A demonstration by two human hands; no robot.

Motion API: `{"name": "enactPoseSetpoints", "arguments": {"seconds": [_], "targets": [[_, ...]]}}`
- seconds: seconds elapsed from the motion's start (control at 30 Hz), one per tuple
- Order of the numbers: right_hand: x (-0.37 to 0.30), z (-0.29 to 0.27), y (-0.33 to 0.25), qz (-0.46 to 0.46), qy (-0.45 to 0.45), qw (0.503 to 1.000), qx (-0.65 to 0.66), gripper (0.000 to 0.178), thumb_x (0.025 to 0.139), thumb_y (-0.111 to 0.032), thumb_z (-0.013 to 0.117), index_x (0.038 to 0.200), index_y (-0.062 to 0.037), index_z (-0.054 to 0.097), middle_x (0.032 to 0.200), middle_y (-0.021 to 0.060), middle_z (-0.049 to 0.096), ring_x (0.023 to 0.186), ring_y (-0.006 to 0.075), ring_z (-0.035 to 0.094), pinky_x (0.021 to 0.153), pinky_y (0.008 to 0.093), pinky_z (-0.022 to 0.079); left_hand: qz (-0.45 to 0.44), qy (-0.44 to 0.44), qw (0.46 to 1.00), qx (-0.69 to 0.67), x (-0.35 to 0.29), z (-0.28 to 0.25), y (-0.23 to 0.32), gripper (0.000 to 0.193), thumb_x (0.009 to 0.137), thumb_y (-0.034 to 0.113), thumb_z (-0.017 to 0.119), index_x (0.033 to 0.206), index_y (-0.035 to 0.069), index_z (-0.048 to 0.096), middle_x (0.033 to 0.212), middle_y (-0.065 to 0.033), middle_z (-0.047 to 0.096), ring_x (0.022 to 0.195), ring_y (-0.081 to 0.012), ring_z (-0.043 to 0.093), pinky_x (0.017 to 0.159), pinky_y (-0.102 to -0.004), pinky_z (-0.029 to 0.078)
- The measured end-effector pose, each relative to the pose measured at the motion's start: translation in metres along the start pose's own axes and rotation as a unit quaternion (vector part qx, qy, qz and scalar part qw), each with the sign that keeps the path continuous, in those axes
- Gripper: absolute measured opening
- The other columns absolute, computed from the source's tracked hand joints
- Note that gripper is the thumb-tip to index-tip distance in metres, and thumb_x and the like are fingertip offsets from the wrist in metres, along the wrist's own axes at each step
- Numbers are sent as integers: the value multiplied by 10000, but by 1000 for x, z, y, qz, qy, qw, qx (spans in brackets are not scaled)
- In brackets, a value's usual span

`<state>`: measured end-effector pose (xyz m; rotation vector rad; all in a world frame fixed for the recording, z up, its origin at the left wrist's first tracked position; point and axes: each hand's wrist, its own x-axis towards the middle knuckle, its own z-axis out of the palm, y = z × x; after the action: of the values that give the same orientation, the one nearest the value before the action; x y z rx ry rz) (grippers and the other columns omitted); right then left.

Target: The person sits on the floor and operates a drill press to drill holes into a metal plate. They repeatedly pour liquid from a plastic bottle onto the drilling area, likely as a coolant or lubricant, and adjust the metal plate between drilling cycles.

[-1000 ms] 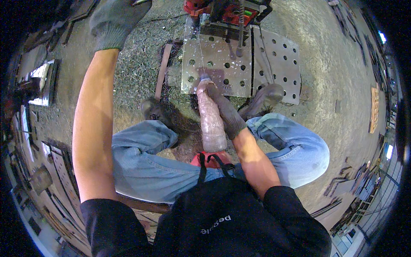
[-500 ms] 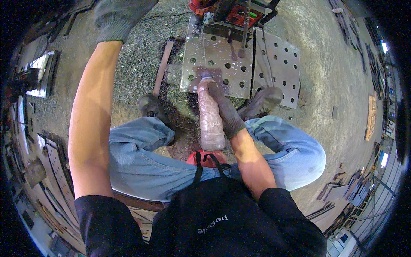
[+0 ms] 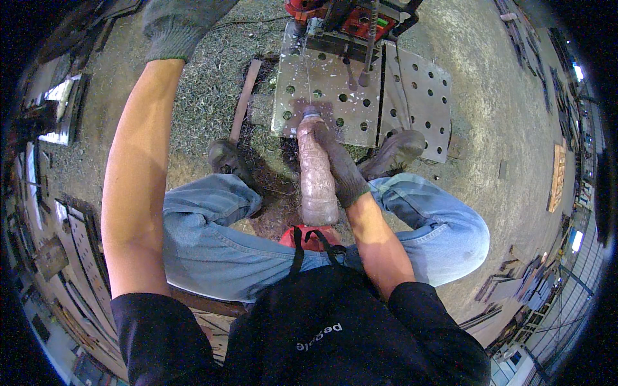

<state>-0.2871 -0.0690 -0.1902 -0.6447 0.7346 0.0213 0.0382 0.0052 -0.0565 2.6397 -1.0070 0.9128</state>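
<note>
The gloved right hand (image 3: 341,161) is wrapped round the crumpled bottle (image 3: 315,180), which points from between the legs (image 3: 215,215), cap (image 3: 311,111) over the holed plate (image 3: 328,74). Squeezed too hard, I reckon, it could splash the red machine (image 3: 360,27); a slick hold could slip. The left hand (image 3: 175,29), fingers cropped, I cannot judge.

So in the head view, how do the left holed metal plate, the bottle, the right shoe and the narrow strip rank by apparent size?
1. Left holed metal plate
2. Bottle, likely flattered by nearness to the camera
3. Right shoe
4. Narrow strip
</note>
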Motion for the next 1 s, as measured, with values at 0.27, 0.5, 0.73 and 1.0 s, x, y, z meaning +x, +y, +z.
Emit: {"name": "enactPoseSetpoints", "arguments": {"seconds": [0.27,0.5,0.73,1.0], "targets": [[1,-7,4,0,20,999,-49,484,1059,-472,563,1383,-113,586,1132,-7,654,959,88,621,864,258,529,-146,-22,912,-382,2,1,3,510,886,586,699,731,100,687,658,-104,673,501,-228,610,476,-380,460],[-1,-5,1,-17,14,1000,-22,484,1050,-485,569,1362,-115,595,1118,4,661,941,103,633,834,266,540,-314,-30,638,-702,22,-33,18,567,963,613,602,758,88,664,627,-37,625,419,-97,434,408,-267,340],[1,1,7,4,48,999,-12,478,1038,-497,590,1330,-120,621,1098,0,667,922,98,639,805,268,540,-126,-68,675,-724,39,-115,40,487,955,535,638,774,85,677,663,-56,660,480,-114,512,437,-280,385],[3,-2,5,42,57,997,-4,467,1015,-505,627,1283,-124,644,1032,-9,677,848,101,637,761,270,546,39,-228,714,-661,-20,-157,17,472,944,527,644,781,85,686,675,-68,665,504,-132,528,458,-297,398]]}}
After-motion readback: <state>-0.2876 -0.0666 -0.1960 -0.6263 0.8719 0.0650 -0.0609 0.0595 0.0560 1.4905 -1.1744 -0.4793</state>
